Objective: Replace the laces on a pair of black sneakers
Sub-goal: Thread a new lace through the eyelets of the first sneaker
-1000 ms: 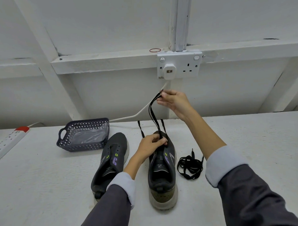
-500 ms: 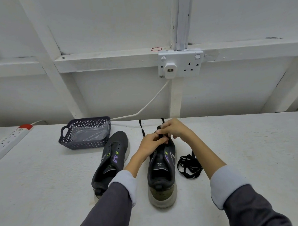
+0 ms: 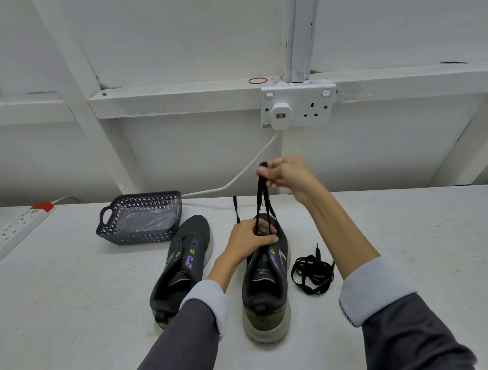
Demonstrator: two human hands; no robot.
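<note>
Head view: right hand (image 3: 288,174) pinches the limp, light lace (image 3: 261,201) high, left hand (image 3: 248,240) pinches it at the sneaker (image 3: 265,284); its stiff tip likely threads easiest.

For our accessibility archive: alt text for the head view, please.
The right hand holds a black lace up while the left hand pinches it at a black sneaker on a white table; a second sneaker, a loose lace and a basket lie nearby.
</note>
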